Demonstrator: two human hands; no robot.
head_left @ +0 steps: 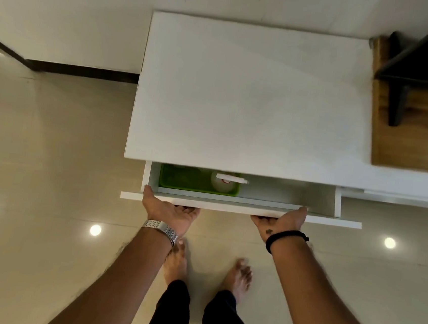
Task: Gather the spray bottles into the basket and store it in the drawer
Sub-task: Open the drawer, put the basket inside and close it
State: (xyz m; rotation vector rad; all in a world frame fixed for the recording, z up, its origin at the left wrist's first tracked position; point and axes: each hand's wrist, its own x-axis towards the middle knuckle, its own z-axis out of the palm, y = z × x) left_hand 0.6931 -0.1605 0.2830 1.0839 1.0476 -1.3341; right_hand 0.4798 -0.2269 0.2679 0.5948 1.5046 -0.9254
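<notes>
A white drawer (239,209) stands partly open under the white cabinet top (253,100). Inside, at its left end, sits a green basket (179,180) with a white spray bottle (225,182) in its right part; the cabinet top hides the basket's back. My left hand (169,210) grips the drawer front near its left end, thumb over the top edge. Further right, my right hand (282,220) holds the same front panel, fingers underneath it.
A wooden shelf unit with a black metal frame (419,104) stands at the right on the cabinet. The beige tiled floor (48,171) spreads left and below. My bare feet (207,269) stand just in front of the drawer. A wall with a dark skirting runs at the back.
</notes>
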